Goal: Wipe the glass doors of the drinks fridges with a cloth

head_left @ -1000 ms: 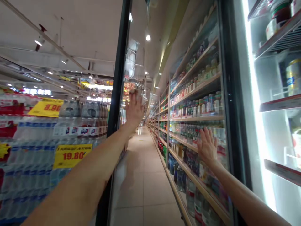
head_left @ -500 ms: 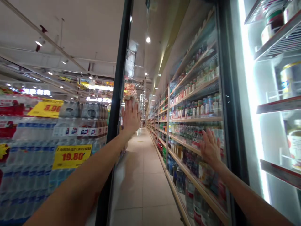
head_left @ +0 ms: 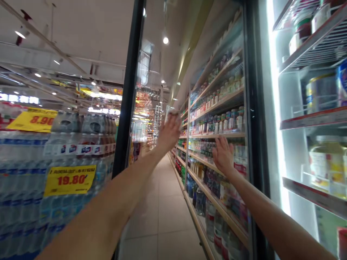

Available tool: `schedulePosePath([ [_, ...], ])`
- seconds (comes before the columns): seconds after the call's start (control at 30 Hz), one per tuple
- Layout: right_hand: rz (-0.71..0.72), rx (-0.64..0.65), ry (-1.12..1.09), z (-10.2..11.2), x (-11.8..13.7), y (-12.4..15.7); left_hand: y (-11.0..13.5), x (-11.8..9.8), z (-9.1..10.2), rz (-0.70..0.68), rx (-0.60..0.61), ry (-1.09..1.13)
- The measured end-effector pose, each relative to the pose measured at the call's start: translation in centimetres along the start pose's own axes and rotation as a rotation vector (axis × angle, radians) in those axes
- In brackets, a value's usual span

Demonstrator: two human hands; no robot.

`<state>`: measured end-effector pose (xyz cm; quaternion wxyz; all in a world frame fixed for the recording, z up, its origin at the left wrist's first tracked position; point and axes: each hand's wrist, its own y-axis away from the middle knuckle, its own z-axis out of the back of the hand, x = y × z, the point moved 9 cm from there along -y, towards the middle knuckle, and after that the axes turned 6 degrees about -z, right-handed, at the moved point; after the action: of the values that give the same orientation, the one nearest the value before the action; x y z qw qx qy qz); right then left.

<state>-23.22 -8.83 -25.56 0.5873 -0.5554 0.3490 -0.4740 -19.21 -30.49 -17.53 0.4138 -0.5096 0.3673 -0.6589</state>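
A glass cooler door (head_left: 148, 213) in a black frame stands swung out in front of me, and drinks shelves show in its pane. Against the upper middle of the glass my left hand (head_left: 169, 133) lies spread and blurred, pressing what looks like a pale cloth (head_left: 172, 114), mostly covered by the palm and fingers. Lower and to the right, my right hand (head_left: 223, 156) holds nothing. Its fingers are stretched out and its palm faces the pane; it seems to rest on the glass.
To the right is the lit cooler, with wire shelves (head_left: 314, 47) of jars and bottles (head_left: 326, 162). Stacked water-bottle packs (head_left: 24, 173) with yellow price signs (head_left: 69, 180) stand on the left. The door frame's black edge (head_left: 127, 94) rises between them.
My left hand has slid right across the pane with the pale cloth. My right hand sits slightly higher and further left in view; the whole view has shifted, showing more of the cooler.
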Motion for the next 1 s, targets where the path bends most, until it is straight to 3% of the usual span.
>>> schedulePosePath([
  [0.1,0.019,0.046,-0.007,-0.2,0.1,-0.2,2.7,-9.2,-3.3,-0.545,0.187,0.103],
  [0.17,0.039,0.060,0.005,-0.3,-0.2,0.3,3.6,-11.6,-3.9,-0.710,0.228,0.134],
  [0.23,0.020,0.044,0.020,-0.3,-1.3,0.9,1.4,-9.9,-3.2,-0.563,0.165,0.123],
  [0.33,-0.075,0.020,0.035,-0.1,-3.6,1.5,-2.5,-4.4,-1.4,-0.079,-0.007,0.082],
  [0.37,-0.098,0.023,0.036,-0.2,-4.3,1.7,-2.8,-4.0,-1.4,0.000,-0.038,0.076],
  [0.4,-0.113,0.028,0.033,-0.3,-4.8,1.9,-2.6,-4.8,-1.8,-0.015,-0.040,0.080],
  [0.43,-0.118,0.033,0.026,-0.4,-5.1,2.2,-1.9,-6.7,-2.6,-0.114,-0.020,0.092],
  [0.53,-0.102,0.040,0.002,-0.6,-5.5,2.9,3.4,-15.4,-5.7,-0.646,0.117,0.145],
  [0.6,-0.094,0.042,-0.013,-0.8,-5.8,3.3,6.4,-18.5,-6.7,-0.876,0.178,0.158],
  [0.67,-0.094,0.036,-0.029,-1.0,-6.2,3.7,5.9,-18.0,-6.5,-0.897,0.177,0.155],
  [0.7,-0.102,0.031,-0.033,-1.0,-6.5,3.9,4.4,-16.6,-5.9,-0.824,0.151,0.149],
  [0.77,-0.119,0.025,-0.026,-1.1,-7.0,4.2,0.3,-12.1,-4.2,-0.552,0.068,0.129],
  [0.8,-0.126,0.025,-0.014,-1.1,-7.1,4.4,-1.5,-9.2,-3.3,-0.340,0.011,0.110],
  [0.87,-0.125,0.025,0.010,-1.2,-7.1,4.7,-2.3,-6.3,-2.3,-0.122,-0.025,0.079],
  [0.9,-0.122,0.018,0.018,-1.2,-6.9,4.8,-1.6,-6.7,-2.3,-0.146,0.000,0.070],
  [1.0,-0.132,-0.004,0.028,-1.2,-6.6,5.0,3.6,-12.2,-3.5,-0.559,0.156,0.049],
])
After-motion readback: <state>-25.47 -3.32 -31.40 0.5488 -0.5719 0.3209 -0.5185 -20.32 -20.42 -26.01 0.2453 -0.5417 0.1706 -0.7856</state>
